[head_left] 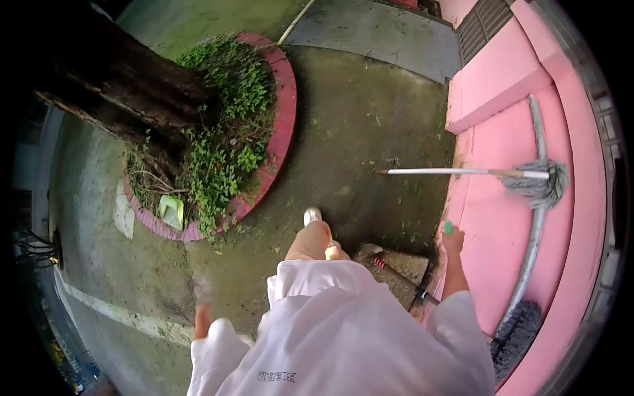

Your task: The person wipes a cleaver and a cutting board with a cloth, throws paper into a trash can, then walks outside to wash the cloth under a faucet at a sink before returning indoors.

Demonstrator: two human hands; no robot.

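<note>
My right hand (453,242) is beside the pink wall, its fingers closed around a small green object (448,228) whose kind I cannot make out. Smeared by motion, my left hand (202,294) hangs low over the ground on the left; its fingers do not show clearly. Near my right hand, a mop (535,184) with grey strands and a white handle leans on the wall. A dark stick with red bands (401,276) lies below my right forearm and runs behind the sleeve.
Ahead on the left, a round planter with a pink brick rim (288,109) surrounds a thick tree trunk (132,82). A light-green dustpan-like item (172,212) rests at its edge. A dark fluffy mop head (518,336) and a grey pipe (530,257) are at the wall. Mossy concrete (350,132) lies ahead.
</note>
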